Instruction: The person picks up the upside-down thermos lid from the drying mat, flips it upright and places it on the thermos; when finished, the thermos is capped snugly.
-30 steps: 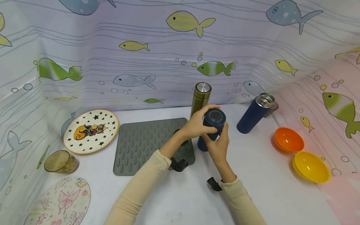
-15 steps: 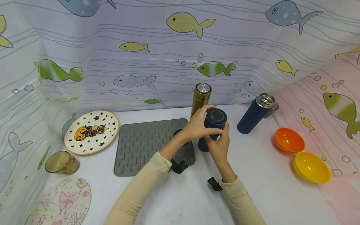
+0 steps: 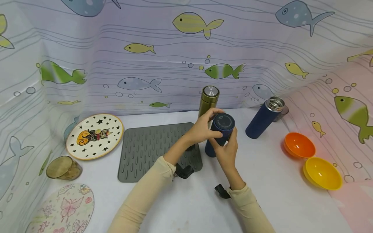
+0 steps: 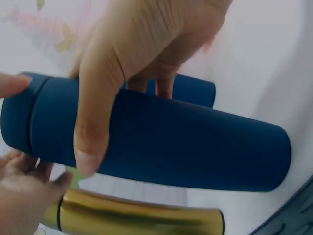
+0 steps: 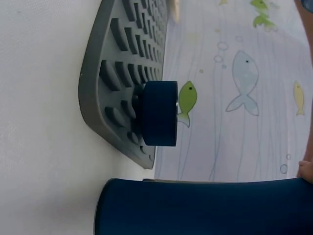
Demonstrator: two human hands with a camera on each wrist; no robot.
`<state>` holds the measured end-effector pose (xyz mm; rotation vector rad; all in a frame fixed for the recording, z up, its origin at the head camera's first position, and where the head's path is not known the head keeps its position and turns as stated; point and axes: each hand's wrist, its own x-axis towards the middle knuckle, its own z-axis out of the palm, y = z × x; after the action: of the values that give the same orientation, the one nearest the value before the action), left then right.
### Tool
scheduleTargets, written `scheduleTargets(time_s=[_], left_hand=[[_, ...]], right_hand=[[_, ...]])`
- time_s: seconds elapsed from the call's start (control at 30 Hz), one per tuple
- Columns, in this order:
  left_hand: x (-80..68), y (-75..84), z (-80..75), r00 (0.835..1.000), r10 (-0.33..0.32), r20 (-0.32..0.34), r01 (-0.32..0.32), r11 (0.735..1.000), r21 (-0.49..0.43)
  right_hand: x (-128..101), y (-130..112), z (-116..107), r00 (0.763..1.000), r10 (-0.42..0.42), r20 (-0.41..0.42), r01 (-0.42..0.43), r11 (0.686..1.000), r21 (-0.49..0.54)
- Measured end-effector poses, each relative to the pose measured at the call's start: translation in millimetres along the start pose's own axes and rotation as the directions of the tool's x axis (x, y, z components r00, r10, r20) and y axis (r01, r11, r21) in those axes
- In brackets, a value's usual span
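A: While both hands are seen in the head view, the dark blue flask (image 3: 219, 133) is held upright on the white surface (image 3: 276, 194), just right of the grey ridged mat (image 3: 151, 149). Is the grip confirmed?

B: Confirmed. The left hand (image 3: 202, 129) is wrapped round the upper body of the flask; in the left wrist view its fingers (image 4: 93, 122) are curled over the barrel. The right hand (image 3: 225, 152) is closed on the flask from the near side, fingertips at the cap end.

A: Cap status?

B: A seam between cap and body is noted in the left wrist view; whether the cap is tight cannot be told.

A: Neighbours recorded?

B: A gold flask (image 3: 207, 101) stands just behind the held one, lid on. A second blue flask (image 3: 262, 119) stands well to the right, its steel mouth uncovered. A blue lid (image 5: 160, 113) rests on the mat's far right part, largely hidden behind the left arm in the head view. An orange bowl (image 3: 299, 145) and a yellow bowl (image 3: 322, 173) are set near each other at the right. A star-patterned plate (image 3: 94, 136) leans at the left, with a glass cup (image 3: 62, 168) lying near it and a floral plate (image 3: 62, 210) nearer the camera.
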<state>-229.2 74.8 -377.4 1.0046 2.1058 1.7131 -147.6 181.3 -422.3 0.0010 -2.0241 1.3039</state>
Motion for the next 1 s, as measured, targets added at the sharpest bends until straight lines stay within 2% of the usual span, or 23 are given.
scheduleTargets(time_s=[0.07, 0.2, 0.33, 0.4, 0.47, 0.53, 0.57, 0.6, 0.67, 0.73, 0.8, 0.87, 0.97, 1.0], left_hand=[[-0.8, 0.8, -0.4, 0.999, -0.033, 0.013, 0.033, 0.999, -0.006], [-1.1, 3.0, -1.2, 0.997, -0.071, 0.021, 0.068, 0.989, 0.135], [-0.2, 0.1, -5.7, 0.994, -0.025, 0.104, 0.027, 1.0, -0.016], [-1.1, -0.3, -6.7, 0.992, -0.012, 0.125, 0.016, 0.999, -0.037], [-2.2, 0.0, -5.2, 0.996, -0.013, 0.084, 0.009, 0.999, 0.049], [-3.3, 2.3, -3.1, 1.0, -0.005, 0.017, 0.002, 0.986, 0.166], [-3.7, 3.3, -2.2, 1.0, 0.002, -0.01, 0.0, 0.981, 0.192], [-3.8, 3.5, -2.0, 1.0, 0.01, -0.028, -0.005, 0.982, 0.191], [-3.5, 3.8, -2.9, 0.999, 0.031, -0.032, -0.027, 0.991, 0.129], [-3.7, 3.5, -4.6, 1.0, 0.026, -0.002, -0.026, 0.999, 0.033], [-3.9, 2.5, -5.0, 1.0, -0.002, 0.026, 0.002, 1.0, 0.0], [-4.5, 2.0, -4.1, 0.999, -0.023, 0.033, 0.022, 0.999, 0.024], [-4.4, 0.2, -4.9, 0.999, -0.016, 0.048, 0.011, 0.996, 0.092], [-3.8, -0.5, -6.6, 0.998, 0.0, 0.067, -0.005, 0.997, 0.071]], right_hand=[[0.3, -1.7, -0.7, 1.0, 0.007, 0.003, -0.007, 1.0, 0.006], [-0.9, -1.2, -0.7, 1.0, 0.001, 0.004, -0.001, 1.0, 0.015], [-4.5, -1.3, 0.3, 1.0, -0.018, 0.012, 0.018, 1.0, 0.012], [-5.0, -2.0, 0.7, 1.0, -0.024, 0.02, 0.024, 1.0, 0.013], [-4.2, -3.1, 1.0, 0.999, -0.027, 0.024, 0.027, 1.0, 0.016], [-2.6, -4.0, 1.1, 0.999, -0.031, 0.022, 0.031, 0.999, 0.018], [-1.9, -4.2, 1.1, 0.999, -0.034, 0.019, 0.033, 0.999, 0.019], [-1.5, -4.4, 1.0, 0.999, -0.033, 0.015, 0.032, 0.999, 0.02], [-1.4, -4.5, 0.8, 0.999, -0.035, 0.008, 0.035, 0.999, 0.012], [-1.5, -4.2, 0.7, 1.0, -0.029, 0.004, 0.029, 1.0, 0.007], [-1.8, -3.8, 0.6, 1.0, -0.018, 0.009, 0.018, 1.0, 0.017], [-1.8, -3.6, 0.4, 1.0, -0.016, 0.02, 0.016, 1.0, 0.02], [-1.9, -4.2, -2.0, 0.998, -0.024, 0.05, 0.022, 0.999, 0.031], [-1.4, -4.2, -3.6, 0.997, -0.037, 0.07, 0.035, 0.999, 0.035]])
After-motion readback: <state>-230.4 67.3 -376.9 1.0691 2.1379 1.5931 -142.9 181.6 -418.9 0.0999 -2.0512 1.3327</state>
